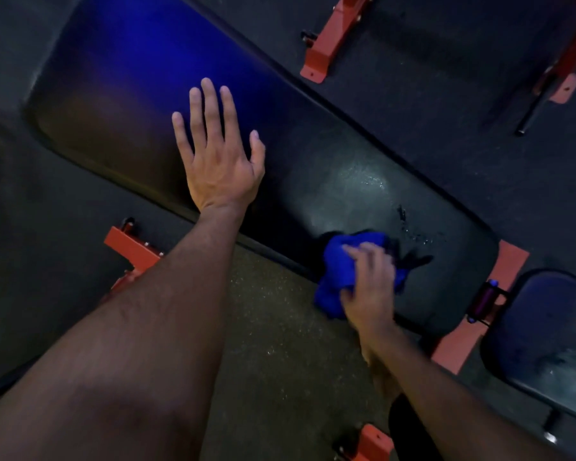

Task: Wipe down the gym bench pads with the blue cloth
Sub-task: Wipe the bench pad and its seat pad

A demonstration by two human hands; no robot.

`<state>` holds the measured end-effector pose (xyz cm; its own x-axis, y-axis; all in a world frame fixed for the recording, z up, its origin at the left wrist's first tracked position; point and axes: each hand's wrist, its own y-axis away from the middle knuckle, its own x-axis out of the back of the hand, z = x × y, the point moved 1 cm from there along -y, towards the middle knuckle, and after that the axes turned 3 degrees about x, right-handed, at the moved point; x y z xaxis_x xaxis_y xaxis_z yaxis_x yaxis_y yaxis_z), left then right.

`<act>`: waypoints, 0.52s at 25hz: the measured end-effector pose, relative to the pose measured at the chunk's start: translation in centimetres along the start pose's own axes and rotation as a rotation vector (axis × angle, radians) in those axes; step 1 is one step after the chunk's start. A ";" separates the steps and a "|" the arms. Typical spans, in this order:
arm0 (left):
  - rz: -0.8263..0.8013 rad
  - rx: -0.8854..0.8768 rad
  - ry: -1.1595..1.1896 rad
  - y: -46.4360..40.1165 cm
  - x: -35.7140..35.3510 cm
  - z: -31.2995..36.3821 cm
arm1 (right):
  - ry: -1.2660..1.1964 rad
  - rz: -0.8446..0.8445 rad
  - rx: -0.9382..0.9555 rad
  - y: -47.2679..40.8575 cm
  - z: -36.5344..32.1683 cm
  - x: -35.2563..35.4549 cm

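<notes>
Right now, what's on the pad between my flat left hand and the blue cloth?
Head view: only bare black pad between the left hand and the blue cloth, with a shiny wet patch.

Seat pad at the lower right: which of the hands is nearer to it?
Right. The right hand grips the cloth on the long pad, at the end next to the seat pad. The left hand rests flat farther up the long pad.
</notes>
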<state>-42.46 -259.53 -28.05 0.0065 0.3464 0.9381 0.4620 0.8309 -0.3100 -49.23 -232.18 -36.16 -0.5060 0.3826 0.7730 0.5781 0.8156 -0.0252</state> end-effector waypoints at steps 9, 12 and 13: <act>-0.020 -0.024 0.045 -0.1 0.5 0.0 | -0.075 0.023 -0.315 -8.5 -8.1 0.0; -0.044 -0.016 0.043 -0.2 0.9 0.1 | -0.132 -0.190 -0.137 -4.9 -7.4 1.8; -0.043 -0.016 0.042 -0.2 0.9 0.2 | -0.157 -0.211 -0.144 -4.2 -6.3 2.6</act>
<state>-42.69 -259.34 -27.20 0.0237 0.2914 0.9563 0.4772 0.8373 -0.2670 -48.98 -237.32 -30.05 -0.7112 0.2826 0.6437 0.5287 0.8185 0.2247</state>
